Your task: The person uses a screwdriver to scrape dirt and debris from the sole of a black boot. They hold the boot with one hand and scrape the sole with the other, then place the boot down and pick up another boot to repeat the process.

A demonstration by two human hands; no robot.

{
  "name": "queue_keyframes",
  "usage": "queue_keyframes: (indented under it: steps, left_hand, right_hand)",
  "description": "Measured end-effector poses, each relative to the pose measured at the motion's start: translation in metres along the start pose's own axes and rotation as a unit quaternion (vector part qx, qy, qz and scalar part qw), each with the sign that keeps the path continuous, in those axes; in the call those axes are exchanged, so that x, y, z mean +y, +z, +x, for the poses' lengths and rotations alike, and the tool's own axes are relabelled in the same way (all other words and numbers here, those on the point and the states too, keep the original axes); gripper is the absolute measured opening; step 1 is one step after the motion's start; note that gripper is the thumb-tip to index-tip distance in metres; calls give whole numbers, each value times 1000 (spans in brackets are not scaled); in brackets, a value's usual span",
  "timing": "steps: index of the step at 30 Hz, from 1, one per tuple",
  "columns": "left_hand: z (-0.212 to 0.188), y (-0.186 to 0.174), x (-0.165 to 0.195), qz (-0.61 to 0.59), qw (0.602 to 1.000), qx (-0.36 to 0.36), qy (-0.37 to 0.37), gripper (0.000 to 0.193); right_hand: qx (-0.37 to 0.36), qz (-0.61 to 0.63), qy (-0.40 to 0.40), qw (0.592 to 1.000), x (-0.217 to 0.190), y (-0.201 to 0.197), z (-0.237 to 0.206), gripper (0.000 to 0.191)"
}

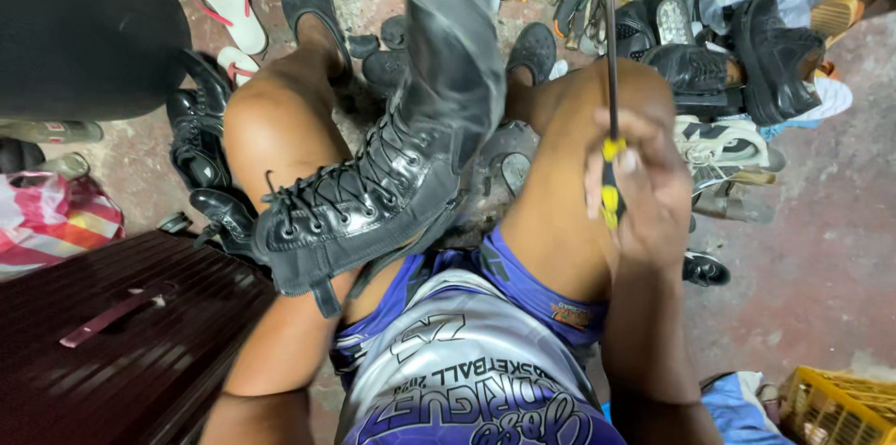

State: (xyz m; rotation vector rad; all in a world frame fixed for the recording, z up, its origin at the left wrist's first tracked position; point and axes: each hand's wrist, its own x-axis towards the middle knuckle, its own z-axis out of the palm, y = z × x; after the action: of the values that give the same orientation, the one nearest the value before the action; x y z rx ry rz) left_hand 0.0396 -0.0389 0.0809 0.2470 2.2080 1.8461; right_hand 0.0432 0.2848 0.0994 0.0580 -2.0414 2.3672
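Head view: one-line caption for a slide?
Seated person rests a black lace-up boot on the lap, right hand gripping a yellow-and-black-handled tool, shoes piled on the floor.

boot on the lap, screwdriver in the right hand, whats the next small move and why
Probably bring the tool tip down toward the black lace-up boot. The right hand grips the yellow-and-black handled screwdriver with its shaft pointing up and away, clear of the boot. The boot lies across the left thigh with the left forearm under it; the left hand itself is hidden, so how it steadies the boot cannot be told.
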Motion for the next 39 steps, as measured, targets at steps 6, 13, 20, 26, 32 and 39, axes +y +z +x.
queue_keyframes:
  steps: [6, 13, 20, 26, 32, 39]
  left_hand:
    - [10, -1, -7, 246, 966, -67, 52, 49]
    - [21, 34, -13, 339, 929, -114, 100, 49]
    - [25, 46, -9, 365, 915, -123, 121, 49]
    - [-11, 37, 52, 413, 887, -149, 142, 49]
    - [-38, -30, 134, 174, 936, -298, -66, 12]
    - [42, 53, 83, 383, 920, 13, 79, 100]
  right_hand:
    - [25, -72, 81, 994, 7, -41, -57, 33]
    - [50, -43, 175, 982, 18, -49, -91, 45]
    - [57, -155, -4, 986, 15, 3, -15, 43]
    - [13, -262, -87, 961, 12, 29, 33, 58]
    - [28, -200, 53, 978, 18, 37, 29, 60]
    - [13, -119, -21, 993, 31, 40, 19, 56]
